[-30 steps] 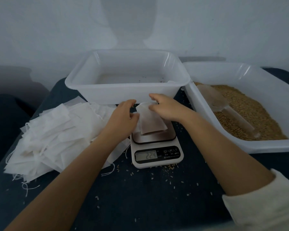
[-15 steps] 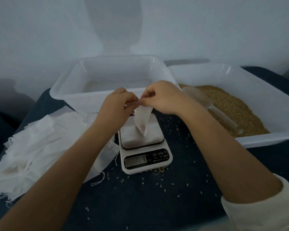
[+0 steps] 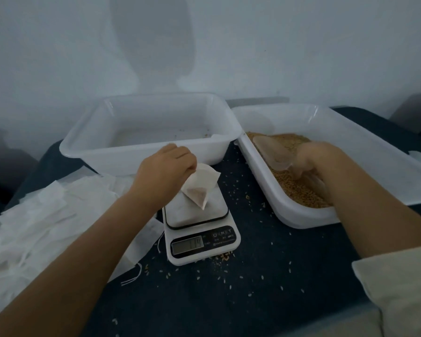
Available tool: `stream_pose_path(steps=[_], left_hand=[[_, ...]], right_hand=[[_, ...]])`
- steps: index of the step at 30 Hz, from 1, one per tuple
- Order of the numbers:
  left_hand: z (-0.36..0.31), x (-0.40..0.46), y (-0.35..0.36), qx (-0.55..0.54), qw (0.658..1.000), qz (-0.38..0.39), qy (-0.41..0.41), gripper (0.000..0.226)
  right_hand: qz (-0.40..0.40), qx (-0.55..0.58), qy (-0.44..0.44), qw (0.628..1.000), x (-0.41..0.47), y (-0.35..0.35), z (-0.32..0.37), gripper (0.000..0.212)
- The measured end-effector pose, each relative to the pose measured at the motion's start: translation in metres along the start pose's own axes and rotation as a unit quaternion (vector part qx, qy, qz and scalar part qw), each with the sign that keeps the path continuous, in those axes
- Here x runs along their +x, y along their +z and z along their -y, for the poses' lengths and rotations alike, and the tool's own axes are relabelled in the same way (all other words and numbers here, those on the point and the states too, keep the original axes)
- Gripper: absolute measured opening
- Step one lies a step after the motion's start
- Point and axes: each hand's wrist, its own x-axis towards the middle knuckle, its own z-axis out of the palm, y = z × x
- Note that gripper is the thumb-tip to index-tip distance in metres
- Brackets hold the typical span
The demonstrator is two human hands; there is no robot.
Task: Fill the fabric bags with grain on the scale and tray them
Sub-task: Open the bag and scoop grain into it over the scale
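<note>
With our left hand (image 3: 164, 175) we pinch the top edge of one fabric bag (image 3: 200, 185), which hangs tilted over the scale (image 3: 199, 224) at centre frame, its lower corner at or just above the platform; contact cannot be confirmed. A small dark charge of grain sits in that lower corner. Our right hand (image 3: 319, 164), at 3 o'clock from the scale, is blurred inside the grain tray (image 3: 289, 210) at the handle of the translucent scoop (image 3: 271, 152); whether its fingers have closed on the handle we cannot tell. We judge the bag to be light, limp and thin: it will sag toward the filled corner and fold shut unless we hold it by the mouth hem. The empty tray (image 3: 141, 156) lies at 12 o'clock, and the stack of unfilled bags (image 3: 41, 224) at 9 o'clock. The scale readout is illegible.
</note>
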Motion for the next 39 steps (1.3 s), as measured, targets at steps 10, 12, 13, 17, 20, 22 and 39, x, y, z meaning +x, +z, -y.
stream_pose_path(steps=[10, 12, 13, 17, 20, 22, 39], left_hand=[[0.003, 0.004, 0.006, -0.080, 0.995, 0.058, -0.025, 0.012], [0.003, 0.002, 0.006, -0.074, 0.994, 0.076, -0.018, 0.012], [0.003, 0.002, 0.005, -0.069, 0.994, 0.079, -0.017, 0.012], [0.005, 0.005, -0.001, -0.070, 0.996, 0.050, -0.018, 0.010], [0.009, 0.012, -0.011, -0.133, 0.985, 0.095, -0.049, 0.009], [0.013, 0.017, -0.018, -0.144, 0.977, 0.148, -0.056, 0.008], [0.011, 0.010, -0.014, -0.112, 0.982, 0.150, -0.004, 0.010]], right_hand=[[-0.010, 0.009, -0.022, 1.000, 0.001, -0.005, 0.009, 0.033], [-0.019, 0.033, -0.024, 0.999, 0.001, 0.000, 0.011, 0.029], [-0.029, 0.055, -0.024, 0.998, 0.001, 0.000, 0.010, 0.028], [-0.077, 0.135, -0.030, 0.987, -0.002, -0.014, 0.004, 0.020], [-0.095, 0.175, -0.056, 0.978, -0.003, -0.031, 0.000, 0.019], [-0.082, 0.183, -0.066, 0.977, -0.007, -0.041, -0.004, 0.027], [-0.108, 0.115, -0.062, 0.986, -0.005, -0.002, 0.016, 0.037]])
